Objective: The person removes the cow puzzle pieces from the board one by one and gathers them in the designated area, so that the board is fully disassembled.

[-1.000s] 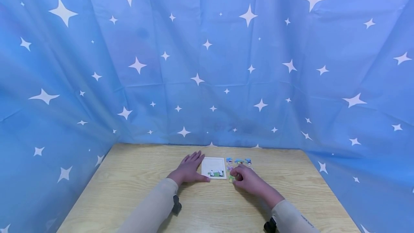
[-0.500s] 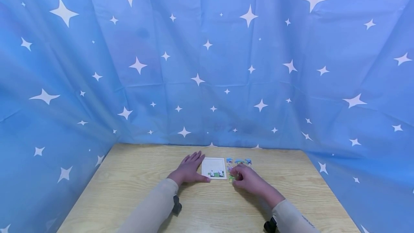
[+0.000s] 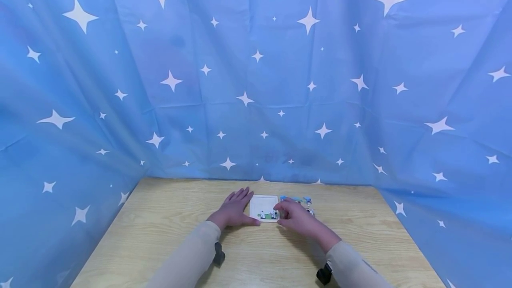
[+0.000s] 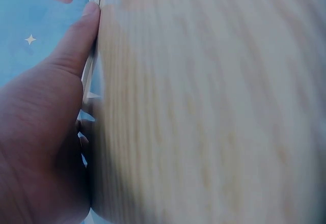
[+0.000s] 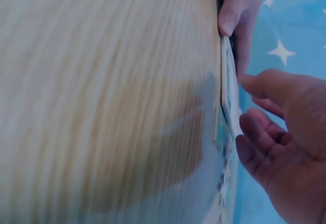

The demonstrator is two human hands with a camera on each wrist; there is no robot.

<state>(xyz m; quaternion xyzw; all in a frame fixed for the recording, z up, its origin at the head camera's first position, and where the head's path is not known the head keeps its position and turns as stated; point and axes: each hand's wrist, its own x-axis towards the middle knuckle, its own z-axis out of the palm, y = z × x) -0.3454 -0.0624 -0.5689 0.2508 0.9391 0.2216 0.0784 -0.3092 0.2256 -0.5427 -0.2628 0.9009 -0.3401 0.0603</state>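
A small square puzzle tray (image 3: 261,202) lies on the table, with a few green and white puzzle pieces (image 3: 267,214) along its front inside edge. My left hand (image 3: 235,210) rests at the tray's left side, fingers spread and thumb along the front edge. In the left wrist view that thumb (image 4: 76,40) lies straight by the tray's rim. My right hand (image 3: 298,218) is at the tray's front right corner, thumb and fingertips bent towards each other. From the right wrist view its fingers (image 5: 257,132) look curled beside the tray; I cannot tell whether a piece is between them.
Loose blue puzzle pieces (image 3: 297,199) lie right of the tray, partly covered by the right hand. Another piece (image 3: 310,211) shows behind the wrist. The wooden table (image 3: 160,217) ends at a blue curtain (image 3: 200,101) with white stars.
My right hand has moved left from over the loose pieces to the tray's right edge, now hiding the nearer loose pieces. My left hand has stayed in place.
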